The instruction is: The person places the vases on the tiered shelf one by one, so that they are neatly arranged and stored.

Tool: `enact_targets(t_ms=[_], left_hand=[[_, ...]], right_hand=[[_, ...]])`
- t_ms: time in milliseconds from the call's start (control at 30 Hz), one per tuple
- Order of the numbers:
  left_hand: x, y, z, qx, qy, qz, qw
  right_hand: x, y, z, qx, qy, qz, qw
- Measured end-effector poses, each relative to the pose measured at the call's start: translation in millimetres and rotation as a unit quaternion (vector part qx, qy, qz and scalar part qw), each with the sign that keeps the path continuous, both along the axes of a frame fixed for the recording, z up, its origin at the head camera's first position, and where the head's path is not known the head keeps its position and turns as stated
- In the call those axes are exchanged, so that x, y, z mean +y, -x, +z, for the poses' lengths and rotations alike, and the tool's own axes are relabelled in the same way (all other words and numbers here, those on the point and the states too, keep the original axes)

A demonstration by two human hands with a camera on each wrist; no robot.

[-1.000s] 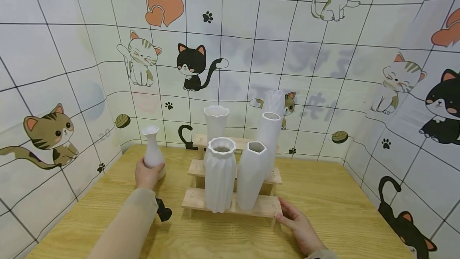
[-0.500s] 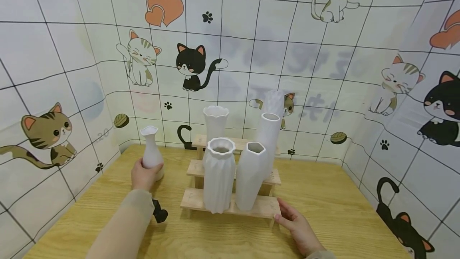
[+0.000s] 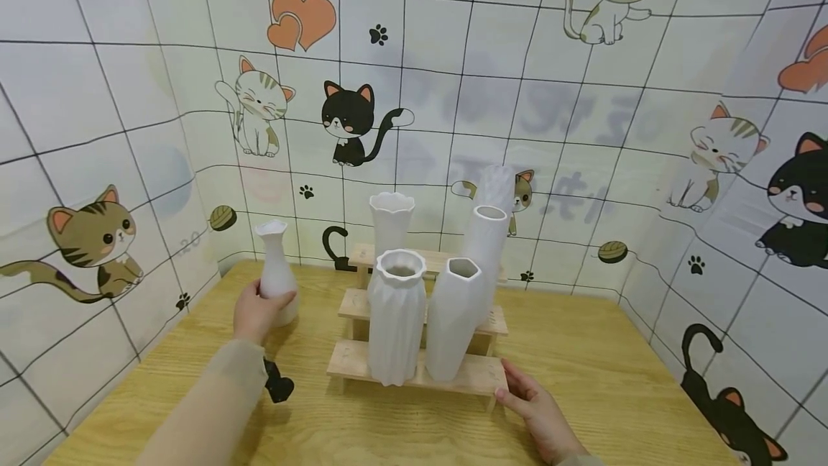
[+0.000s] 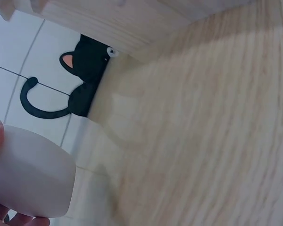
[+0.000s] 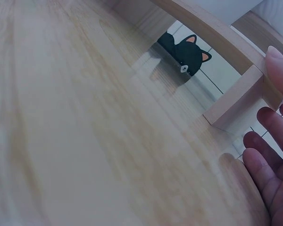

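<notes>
On the left, my left hand (image 3: pixel 256 310) grips a white narrow-necked vase (image 3: pixel 277 268) round its lower body. Only the rounded base of that vase (image 4: pixel 30 172) and some fingertips (image 4: pixel 35 221) show in the left wrist view. Whether the base touches the table is unclear. My right hand (image 3: pixel 538 412) holds the right end of a three-tier wooden stand (image 3: pixel 349 359), its thumb (image 5: pixel 278 70) at the corner and the other fingers curled near the leg. On the bottom step stand a ribbed white vase (image 3: pixel 396 326) and a faceted white vase (image 3: pixel 453 322).
Farther back on the stand rise a scalloped-rim vase (image 3: pixel 391 225), a plain cylindrical vase (image 3: pixel 486 257) and a textured vase (image 3: pixel 494 182). The light wood table (image 3: pixel 582 351) meets cat-patterned walls (image 3: pixel 427 34) at the back and sides.
My left hand and forearm have shifted slightly left, and the vase in that hand has moved a little with them. The right hand and the stand look unchanged. The head view shifts slightly.
</notes>
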State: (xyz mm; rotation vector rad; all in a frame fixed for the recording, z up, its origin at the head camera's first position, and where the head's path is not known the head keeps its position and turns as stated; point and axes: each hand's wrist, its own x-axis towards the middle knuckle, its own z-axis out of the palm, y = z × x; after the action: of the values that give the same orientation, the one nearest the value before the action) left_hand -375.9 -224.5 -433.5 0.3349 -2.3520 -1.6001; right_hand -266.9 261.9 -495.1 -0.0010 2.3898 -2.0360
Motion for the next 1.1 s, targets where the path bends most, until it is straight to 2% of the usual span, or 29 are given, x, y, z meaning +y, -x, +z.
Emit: enact_targets(t_ms=[167, 333, 600, 733, 967, 1100], left_hand=[[4.0, 0.0, 20.1, 0.014, -0.001, -0.033, 0.9994], [12.6, 0.1, 46.2, 0.021, -0.013, -0.065, 0.9976], [28.6, -1.7, 82.0, 0.02, -0.027, -0.098, 0.9946], [35.5, -2.1, 96.1, 0.024, -0.031, -0.111, 0.9931], [46.6, 6.2, 116.4, 0.026, -0.049, -0.126, 0.9905], [56.1, 7.1, 126.8, 0.033, -0.055, -0.128, 0.9897]], right_hand=[[-0.6, -0.5, 0.9, 0.003, -0.001, -0.002, 1.0], [-0.7, -0.7, 1.7, 0.0, -0.003, -0.005, 1.0], [0.2, -0.4, -0.1, -0.003, -0.004, -0.005, 1.0], [0.2, -0.1, -1.1, 0.0, 0.001, -0.003, 1.0], [-0.1, -0.5, -0.1, -0.001, 0.002, -0.001, 1.0], [0.5, -0.3, -0.5, -0.001, -0.001, 0.002, 1.0]])
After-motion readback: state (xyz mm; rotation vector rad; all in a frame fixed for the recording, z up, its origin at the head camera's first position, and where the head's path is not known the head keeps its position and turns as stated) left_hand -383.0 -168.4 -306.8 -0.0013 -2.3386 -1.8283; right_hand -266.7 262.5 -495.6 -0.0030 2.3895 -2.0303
